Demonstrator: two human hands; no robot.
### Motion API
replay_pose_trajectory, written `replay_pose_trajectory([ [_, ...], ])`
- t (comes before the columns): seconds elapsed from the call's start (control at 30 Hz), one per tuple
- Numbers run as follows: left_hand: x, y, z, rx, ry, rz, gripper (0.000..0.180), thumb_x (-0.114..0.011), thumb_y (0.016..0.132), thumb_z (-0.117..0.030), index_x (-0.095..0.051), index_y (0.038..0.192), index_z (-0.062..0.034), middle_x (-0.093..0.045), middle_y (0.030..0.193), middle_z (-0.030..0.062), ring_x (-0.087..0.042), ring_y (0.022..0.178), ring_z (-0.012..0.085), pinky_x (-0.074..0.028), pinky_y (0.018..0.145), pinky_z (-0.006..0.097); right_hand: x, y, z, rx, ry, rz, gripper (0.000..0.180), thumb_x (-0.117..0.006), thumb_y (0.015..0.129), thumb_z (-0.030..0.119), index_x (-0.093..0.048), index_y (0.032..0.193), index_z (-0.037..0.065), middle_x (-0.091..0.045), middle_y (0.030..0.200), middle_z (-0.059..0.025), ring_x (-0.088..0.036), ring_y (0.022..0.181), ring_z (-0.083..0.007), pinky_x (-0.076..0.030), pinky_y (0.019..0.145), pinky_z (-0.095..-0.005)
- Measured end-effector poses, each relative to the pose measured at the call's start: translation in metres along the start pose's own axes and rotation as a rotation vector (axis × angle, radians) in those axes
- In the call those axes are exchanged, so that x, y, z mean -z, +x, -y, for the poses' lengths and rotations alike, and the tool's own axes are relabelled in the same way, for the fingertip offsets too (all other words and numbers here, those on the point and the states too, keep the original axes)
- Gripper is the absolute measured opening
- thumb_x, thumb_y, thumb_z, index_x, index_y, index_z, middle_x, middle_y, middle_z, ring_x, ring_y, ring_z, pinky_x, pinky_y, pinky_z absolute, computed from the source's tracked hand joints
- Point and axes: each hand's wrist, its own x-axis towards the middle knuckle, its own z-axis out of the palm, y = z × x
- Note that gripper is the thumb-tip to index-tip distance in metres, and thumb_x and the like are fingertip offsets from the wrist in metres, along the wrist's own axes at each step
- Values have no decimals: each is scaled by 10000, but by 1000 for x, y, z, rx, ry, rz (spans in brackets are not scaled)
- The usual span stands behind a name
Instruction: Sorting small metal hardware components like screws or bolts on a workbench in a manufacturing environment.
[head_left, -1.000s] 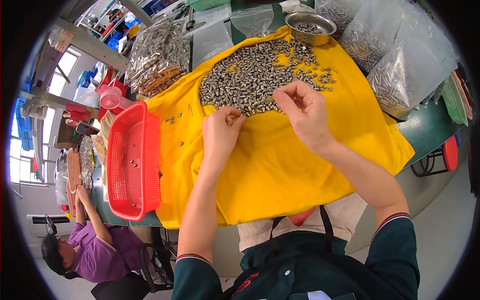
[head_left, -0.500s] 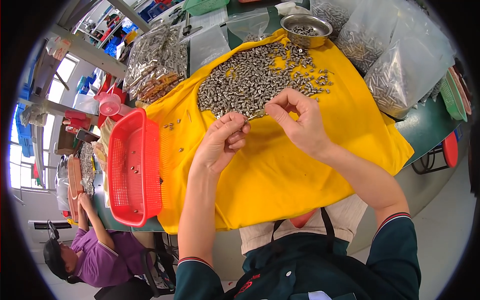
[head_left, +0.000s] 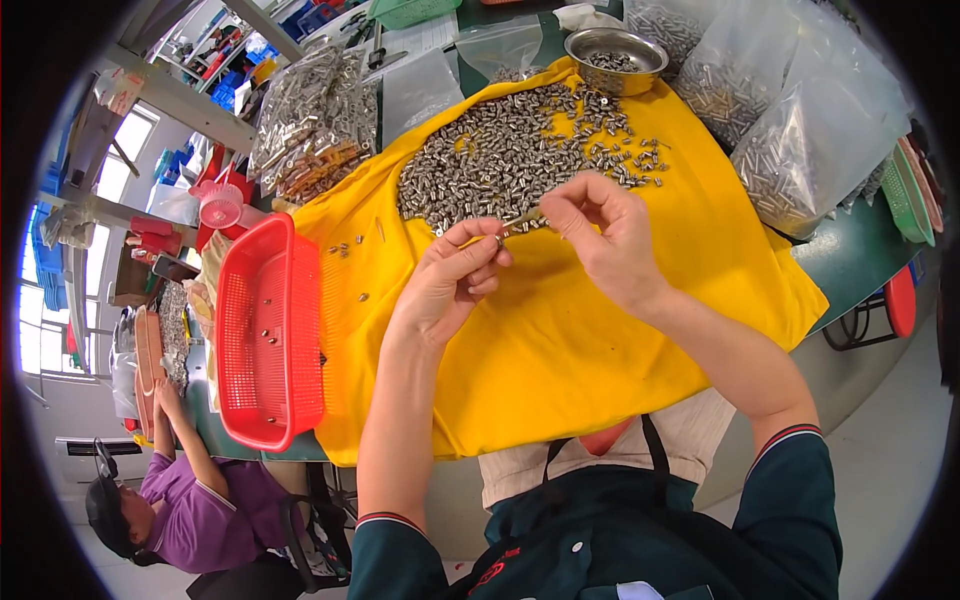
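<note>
My left hand point(head_left: 445, 280) pinches a small shiny metal piece point(head_left: 499, 240) between thumb and fingertips, its other fingers curled. Between thumb and forefinger my right hand point(head_left: 615, 245) grips a thin, pin-like tool point(head_left: 522, 217). The tool slants down toward the piece; whether its tip is inside or only against it is too small to tell. Both hands hover over a yellow cloth point(head_left: 570, 360), just in front of a wide heap of small metal cylinders point(head_left: 490, 150).
Left of my arm stands a red plastic basket point(head_left: 308, 330) with a few pieces inside. A steel bowl point(head_left: 655, 65) and bags of metal parts point(head_left: 790, 150) stand at the back right. More bagged parts point(head_left: 315, 115) lie back left. A co-worker point(head_left: 205, 505) sits at lower left.
My left hand has shifted slightly right and up, my right hand slightly right. More of the thin tool now shows between them.
</note>
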Motion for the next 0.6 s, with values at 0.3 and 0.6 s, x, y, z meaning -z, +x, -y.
replay_pose_trajectory([
  [0.3,3,-1,0,31,-90,4,108,-508,882,-148,-547,915,-52,-569,765,52,-357,529,42,-308,481,164,0,0,-1,237,-169,46,72,-620,768,47,-566,733,15,-568,651,-34,-498,551,-82,-405,508,-217],
  [0.6,2,-1,4,52,-114,34,131,-521,875,-157,-526,963,-61,-543,789,36,-356,525,20,-300,455,137,-2,-3,1,253,-205,77,73,-629,744,27,-563,716,12,-554,662,-51,-508,543,-120,-411,499,-238],
])
